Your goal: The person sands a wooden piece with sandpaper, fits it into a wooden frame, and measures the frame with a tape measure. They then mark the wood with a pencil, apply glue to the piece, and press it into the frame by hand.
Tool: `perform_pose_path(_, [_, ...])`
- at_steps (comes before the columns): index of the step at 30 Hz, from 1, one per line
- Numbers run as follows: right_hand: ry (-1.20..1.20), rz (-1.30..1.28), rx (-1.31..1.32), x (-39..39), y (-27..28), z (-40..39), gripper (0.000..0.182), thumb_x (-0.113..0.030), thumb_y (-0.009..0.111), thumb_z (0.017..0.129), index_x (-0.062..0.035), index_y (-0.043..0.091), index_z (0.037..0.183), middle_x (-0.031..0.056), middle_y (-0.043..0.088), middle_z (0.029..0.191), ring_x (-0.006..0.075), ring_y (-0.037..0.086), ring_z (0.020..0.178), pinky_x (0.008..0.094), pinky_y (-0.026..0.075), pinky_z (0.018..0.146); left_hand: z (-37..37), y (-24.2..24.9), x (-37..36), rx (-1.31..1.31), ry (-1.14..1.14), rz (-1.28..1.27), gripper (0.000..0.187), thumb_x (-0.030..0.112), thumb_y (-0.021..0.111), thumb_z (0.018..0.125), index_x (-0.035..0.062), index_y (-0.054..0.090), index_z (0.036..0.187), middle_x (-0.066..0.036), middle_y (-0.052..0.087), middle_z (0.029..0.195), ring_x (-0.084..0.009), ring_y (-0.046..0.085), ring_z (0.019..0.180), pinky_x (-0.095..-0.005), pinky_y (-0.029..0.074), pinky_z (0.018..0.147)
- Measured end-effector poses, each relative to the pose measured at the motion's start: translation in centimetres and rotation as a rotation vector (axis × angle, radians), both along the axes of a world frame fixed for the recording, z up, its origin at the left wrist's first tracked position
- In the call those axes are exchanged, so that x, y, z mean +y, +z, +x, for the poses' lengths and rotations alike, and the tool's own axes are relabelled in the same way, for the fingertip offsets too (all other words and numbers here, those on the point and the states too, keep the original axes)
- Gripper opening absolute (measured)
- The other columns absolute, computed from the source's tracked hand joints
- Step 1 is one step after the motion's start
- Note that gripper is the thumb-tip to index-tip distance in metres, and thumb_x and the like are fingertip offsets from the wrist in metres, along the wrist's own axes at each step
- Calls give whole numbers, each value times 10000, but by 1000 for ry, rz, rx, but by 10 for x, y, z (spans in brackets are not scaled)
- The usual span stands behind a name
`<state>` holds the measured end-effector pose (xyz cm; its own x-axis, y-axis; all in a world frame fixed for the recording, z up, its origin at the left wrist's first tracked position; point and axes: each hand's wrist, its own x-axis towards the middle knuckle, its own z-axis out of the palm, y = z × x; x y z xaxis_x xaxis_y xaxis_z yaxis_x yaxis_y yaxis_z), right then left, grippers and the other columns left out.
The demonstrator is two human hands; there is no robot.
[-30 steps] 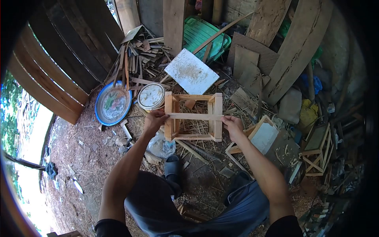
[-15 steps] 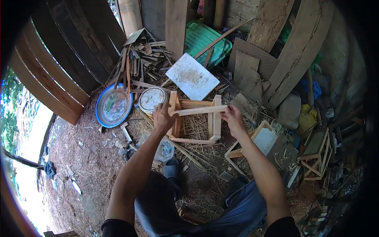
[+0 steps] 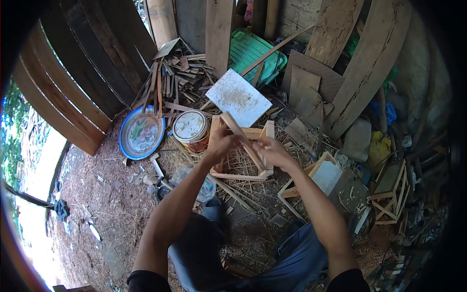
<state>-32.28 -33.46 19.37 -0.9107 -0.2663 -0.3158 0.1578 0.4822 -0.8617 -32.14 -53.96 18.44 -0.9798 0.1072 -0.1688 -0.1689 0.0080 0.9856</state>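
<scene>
A pale wooden strip (image 3: 234, 126) slants across the middle of the head view, its far end raised and its near end low over the frame. My left hand (image 3: 224, 143) has its fingers closed about the strip from the left. From the right, my right hand (image 3: 273, 153) pinches it near the middle; some fingertips are hidden. Beneath both hands an open wooden frame (image 3: 238, 177) rests on the straw-strewn ground. Just left of the frame stands a bucket with a dirty white lid (image 3: 189, 125).
A blue-rimmed basin (image 3: 123, 146), a heap of wood scraps (image 3: 182, 78) and a white board (image 3: 238, 97) lie beyond. At right are a box-like wooden piece (image 3: 327, 176) and a small slatted frame (image 3: 389, 194). A clear plastic bag (image 3: 206, 189) lies near my foot.
The strip has turned from nearly level to a steep slant, left end swung up and away. My hands have come closer together over the frame.
</scene>
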Motion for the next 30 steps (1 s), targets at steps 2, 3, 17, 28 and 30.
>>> perform_pose_path(2, [194, 239, -56, 8, 1, 5, 379, -311, 573, 902, -9, 542, 1129, 126, 621, 1042, 191, 609, 948, 337, 495, 800, 0, -3, -13, -52, 86, 105, 277, 18, 521, 856, -100, 459, 1099, -178, 550, 992, -265, 619, 893, -350, 538, 853])
perform_pose_path(3, [192, 132, -150, 13, -4, 4, 341, -278, 566, 908, -5, 543, 1112, 117, 618, 1010, 180, 610, 924, 325, 503, 774, 1, -6, -20, -77, 130, 158, 256, -18, 480, 874, -114, 435, 1107, -193, 531, 996, -277, 616, 907, -365, 540, 880])
perform_pose_path(17, [-328, -510, -297, 37, -57, -37, 218, -171, 577, 910, 28, 564, 1000, 68, 585, 832, 138, 590, 718, 303, 548, 657, -13, -55, -50, -197, 425, 372, 399, 166, 599, 885, -80, 422, 1144, -120, 552, 1010, -205, 594, 922, -325, 528, 792])
perform_pose_path(28, [-502, -393, -128, 35, -89, -59, 168, -37, 666, 801, 56, 598, 924, 75, 601, 749, 131, 607, 617, 243, 572, 553, -13, -79, -62, -62, 522, -109, 256, 151, 683, 812, -60, 631, 946, -84, 653, 788, -119, 587, 674, -257, 476, 629])
perform_pose_path(30, [-506, -370, -129, 35, -87, -58, 159, -37, 671, 794, 53, 604, 907, 76, 608, 751, 131, 609, 611, 246, 574, 550, -13, -77, -60, -60, 540, -140, 249, 159, 687, 806, -57, 645, 923, -77, 653, 754, -110, 575, 656, -250, 456, 614])
